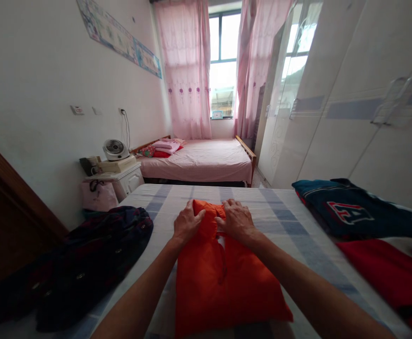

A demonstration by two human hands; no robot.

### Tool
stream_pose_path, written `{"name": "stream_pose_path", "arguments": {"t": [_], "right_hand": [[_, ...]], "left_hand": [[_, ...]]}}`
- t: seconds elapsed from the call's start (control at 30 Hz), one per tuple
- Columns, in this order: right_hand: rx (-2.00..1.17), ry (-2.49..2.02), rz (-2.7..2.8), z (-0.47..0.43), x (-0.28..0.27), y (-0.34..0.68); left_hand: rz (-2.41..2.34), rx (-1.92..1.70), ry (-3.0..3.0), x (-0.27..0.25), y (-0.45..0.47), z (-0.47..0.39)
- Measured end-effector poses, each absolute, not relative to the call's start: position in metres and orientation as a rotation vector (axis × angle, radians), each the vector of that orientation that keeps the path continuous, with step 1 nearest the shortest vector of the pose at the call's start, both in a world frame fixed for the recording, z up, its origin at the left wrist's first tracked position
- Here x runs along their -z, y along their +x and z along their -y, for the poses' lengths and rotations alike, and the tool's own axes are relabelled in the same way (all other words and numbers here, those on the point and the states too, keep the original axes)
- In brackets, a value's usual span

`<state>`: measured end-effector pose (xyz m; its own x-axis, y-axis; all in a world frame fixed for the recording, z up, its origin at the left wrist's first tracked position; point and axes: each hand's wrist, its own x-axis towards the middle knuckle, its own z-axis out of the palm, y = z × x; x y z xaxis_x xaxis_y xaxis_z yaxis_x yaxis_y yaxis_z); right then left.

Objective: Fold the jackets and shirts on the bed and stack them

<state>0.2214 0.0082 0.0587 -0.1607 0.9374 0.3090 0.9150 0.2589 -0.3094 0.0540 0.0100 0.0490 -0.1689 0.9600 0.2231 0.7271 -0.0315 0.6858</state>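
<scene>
One orange garment (206, 292) lies on the near bed (287, 221), its body spread toward the wearer and what looks like its collar (208, 216) at the far end. Both hands are on that far end: the left hand (187, 222) has its thumb over the cloth and its fingers at the outer edge, while the right hand (239, 219) reaches over the other side with fingers extended. The thumbs stand apart from the fingers, but I cannot tell whether either pinches fabric. Good handling here would mean working both sides evenly, keeping the neck opening centred and smoothing wrinkles outward with light, flat fingers; tugging one side alone could skew the body. The lower right corner juts out, so it may need squaring. To the left lies a dark checked garment (103, 254); to the right, a dark blue jacket (354, 207) and a red garment (385, 268), both well apart from the hands. Beyond stands a pink-covered bed (206, 162).
</scene>
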Motion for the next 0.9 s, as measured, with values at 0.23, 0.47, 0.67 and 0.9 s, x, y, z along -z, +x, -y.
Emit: {"name": "stream_pose_path", "arguments": {"t": [0.23, 0.47, 0.67, 0.9], "right_hand": [[-0.396, -1.663, 1.796, -0.037, -0.053, 0.244], [-0.712, -1.485, 1.493, -0.037, -0.036, 0.278], [-0.691, -1.583, 1.466, -0.044, -0.035, 0.27], [-0.399, -1.73, 1.753, -0.057, -0.043, 0.25]], "left_hand": [[-1.521, -1.423, 1.831, -0.049, 0.056, -0.011], [-1.335, -1.443, 1.378, -0.04, 0.042, -0.01], [-1.42, -1.334, 1.293, -0.023, 0.048, -0.034], [-1.31, -1.319, 1.237, -0.031, 0.06, -0.051]]}}
